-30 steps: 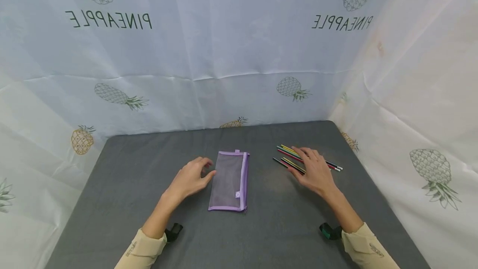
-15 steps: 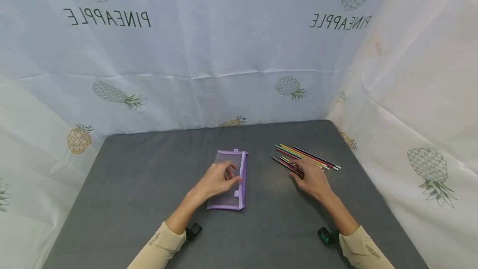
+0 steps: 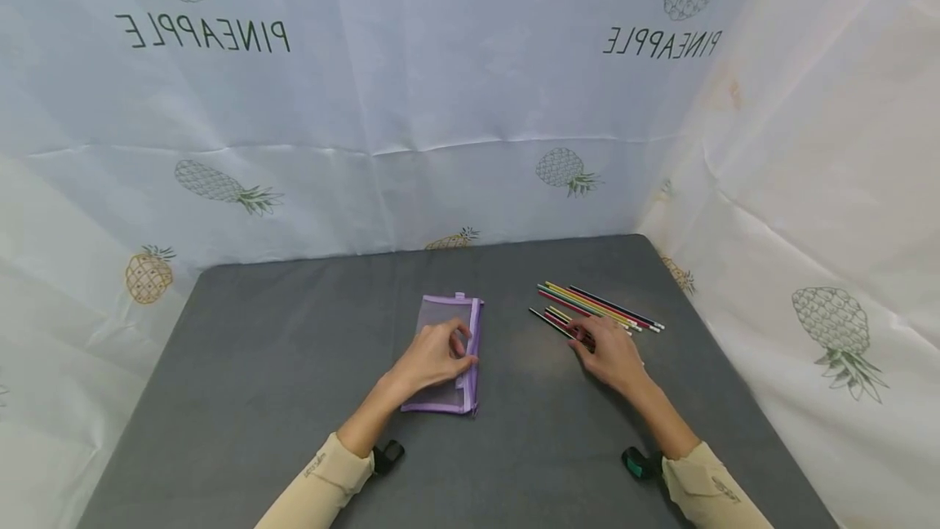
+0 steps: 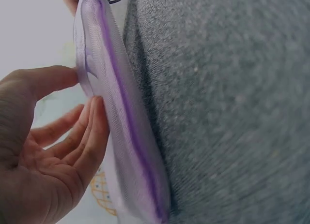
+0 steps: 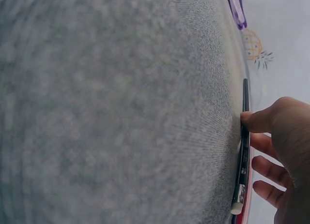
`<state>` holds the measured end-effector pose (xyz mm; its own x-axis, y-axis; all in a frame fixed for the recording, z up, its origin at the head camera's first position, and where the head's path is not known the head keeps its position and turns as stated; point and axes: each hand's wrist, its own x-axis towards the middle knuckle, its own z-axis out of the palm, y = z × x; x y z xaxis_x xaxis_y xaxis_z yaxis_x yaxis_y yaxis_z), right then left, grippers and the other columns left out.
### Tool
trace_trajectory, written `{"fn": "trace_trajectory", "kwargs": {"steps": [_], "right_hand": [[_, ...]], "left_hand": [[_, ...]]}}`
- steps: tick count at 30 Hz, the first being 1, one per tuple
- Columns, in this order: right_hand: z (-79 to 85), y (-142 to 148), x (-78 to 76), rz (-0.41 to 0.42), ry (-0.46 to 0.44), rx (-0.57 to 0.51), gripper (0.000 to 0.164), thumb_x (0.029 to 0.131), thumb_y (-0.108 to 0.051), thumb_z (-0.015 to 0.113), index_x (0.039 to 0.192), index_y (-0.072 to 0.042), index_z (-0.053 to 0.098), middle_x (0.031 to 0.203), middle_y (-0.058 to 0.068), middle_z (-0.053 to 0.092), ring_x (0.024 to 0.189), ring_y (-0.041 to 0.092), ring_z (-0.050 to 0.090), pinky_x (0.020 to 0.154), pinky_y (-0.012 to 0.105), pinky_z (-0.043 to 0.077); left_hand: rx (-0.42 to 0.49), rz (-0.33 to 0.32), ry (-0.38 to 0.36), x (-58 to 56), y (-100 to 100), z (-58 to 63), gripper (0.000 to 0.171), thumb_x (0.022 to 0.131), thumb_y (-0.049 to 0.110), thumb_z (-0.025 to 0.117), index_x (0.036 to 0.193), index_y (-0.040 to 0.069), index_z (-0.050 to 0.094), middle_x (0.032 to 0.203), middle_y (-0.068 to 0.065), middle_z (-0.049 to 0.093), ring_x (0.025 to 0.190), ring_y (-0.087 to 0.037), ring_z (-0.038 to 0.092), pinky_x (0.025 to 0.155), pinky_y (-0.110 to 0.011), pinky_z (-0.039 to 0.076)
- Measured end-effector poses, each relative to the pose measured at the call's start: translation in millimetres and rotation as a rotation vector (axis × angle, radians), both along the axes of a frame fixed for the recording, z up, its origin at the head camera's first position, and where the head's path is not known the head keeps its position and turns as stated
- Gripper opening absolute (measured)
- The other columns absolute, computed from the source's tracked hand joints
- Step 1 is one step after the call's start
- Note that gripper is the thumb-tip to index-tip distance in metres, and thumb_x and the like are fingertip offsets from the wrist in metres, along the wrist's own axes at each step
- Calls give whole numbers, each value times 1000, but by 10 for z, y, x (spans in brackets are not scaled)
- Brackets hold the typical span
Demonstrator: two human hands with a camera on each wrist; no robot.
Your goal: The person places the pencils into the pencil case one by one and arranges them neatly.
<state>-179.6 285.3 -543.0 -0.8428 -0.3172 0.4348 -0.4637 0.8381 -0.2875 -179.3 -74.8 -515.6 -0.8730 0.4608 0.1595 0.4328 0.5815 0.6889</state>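
Observation:
A purple-edged mesh pencil case (image 3: 436, 406) lies flat on the dark grey table. Over it is my left hand (image 3: 429, 356); in the left wrist view its thumb and fingertips pinch at the raised zip edge of the mesh pencil case (image 4: 121, 117). Two groups of pencils lie to the right. My right hand (image 3: 613, 353) grips the nearer group of pencils (image 3: 552, 322), its palm hiding their rear ends. From the right wrist, the thumb presses a black pencil (image 5: 245, 98) with a white eraser end, fingers curled on the far side. Farther back lies the second group of pencils (image 3: 587, 300).
The grey cloth-covered table (image 3: 294, 325) ends at a white pineapple-print curtain (image 3: 411, 88) behind it. More of that curtain hangs at both sides. Black wrist devices (image 3: 637, 464) sit under both sleeves.
My left hand has moved right, from beside the pencil case onto its zip edge. My right hand has drawn back from the farther pencils and closed in on the nearer group.

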Motion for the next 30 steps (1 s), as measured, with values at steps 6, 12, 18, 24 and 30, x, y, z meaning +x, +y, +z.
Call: {"fn": "trace_trajectory", "kwargs": {"steps": [6,12,18,24,30], "right_hand": [[34,-42,-3,33,10,28,23,87,-9,90,108,-7,79,80,-2,68,74,11,51,65,28,41],[33,-63,16,56,34,53,19,91,-7,85,108,-5,78,84,2,72,80,22,63,72,42,50],[72,-77,26,53,47,41,17,92,-5,83,107,-4,78,87,4,72,81,22,63,72,42,49],[131,-93,24,55,42,11,18,92,-4,83,109,-4,78,89,5,72,82,20,60,76,44,50],[150,-108,44,65,37,-36,17,92,-1,82,108,-2,78,92,7,74,86,23,63,81,49,52]], "left_hand": [[75,-2,-77,-5,-35,-46,23,85,3,76,108,3,75,80,-4,78,65,3,63,62,-16,56],[83,-12,-9,-18,-71,-179,30,87,24,89,104,5,72,81,-3,72,65,-5,60,57,-22,50],[16,29,50,-102,-57,-438,28,76,21,90,95,19,69,76,10,66,65,0,58,58,-18,49],[110,6,-33,-26,-72,-272,14,75,7,76,88,11,73,74,3,72,64,-2,62,56,-18,53],[173,41,-184,66,-115,-91,14,82,0,73,94,3,81,81,-6,77,67,0,63,60,-15,53]]}}
